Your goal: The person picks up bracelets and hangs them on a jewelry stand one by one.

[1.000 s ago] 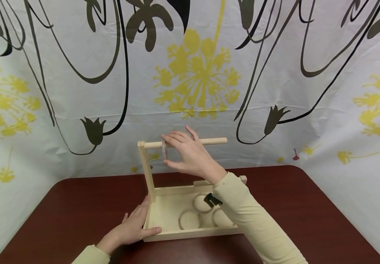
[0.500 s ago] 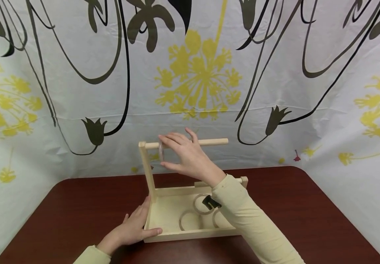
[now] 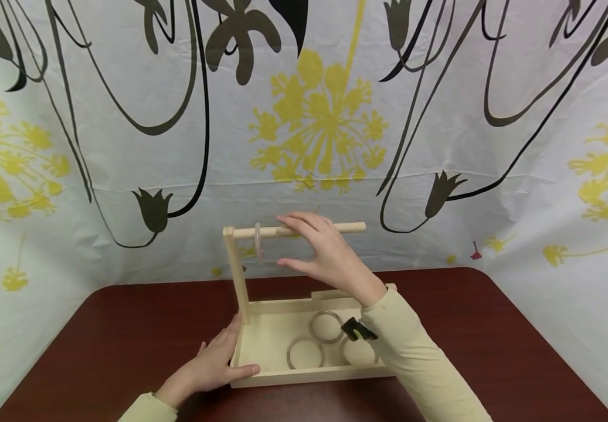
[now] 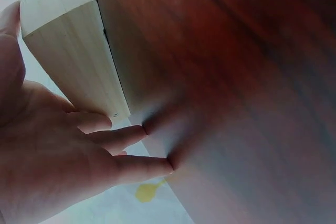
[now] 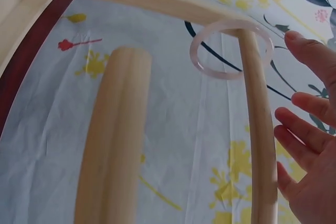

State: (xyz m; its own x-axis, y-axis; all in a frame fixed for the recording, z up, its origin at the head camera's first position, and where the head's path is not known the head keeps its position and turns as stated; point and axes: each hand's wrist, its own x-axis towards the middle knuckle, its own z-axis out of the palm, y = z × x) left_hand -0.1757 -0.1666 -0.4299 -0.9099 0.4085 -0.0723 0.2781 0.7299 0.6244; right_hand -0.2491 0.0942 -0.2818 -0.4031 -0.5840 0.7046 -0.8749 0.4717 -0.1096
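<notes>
A pale pink translucent bangle (image 3: 259, 249) hangs around the upper wooden rod (image 3: 353, 227) of a wooden stand, close to its left post (image 3: 236, 275). To the right of that bangle is my right hand (image 3: 330, 255), its fingers extended near the rod and apart from the bangle. The right wrist view shows the same gap between hand and bangle (image 5: 226, 75). My left hand (image 3: 209, 363) rests against the left end of the stand's tray (image 3: 314, 375), thumb over the front corner. Straight fingers lie along the wooden side (image 4: 79, 51) in the left wrist view.
Three more bangles lie in the tray: a left one (image 3: 289, 353), a back one (image 3: 311, 328) and one partly behind the right sleeve. A shorter, lower rod (image 3: 330, 294) runs along the back. The stand sits on a dark red-brown table (image 3: 140, 328) before a patterned curtain (image 3: 309, 135).
My right hand moved the bangle slightly left along the rod, then let go and drew back to the right. The left hand stays where it was.
</notes>
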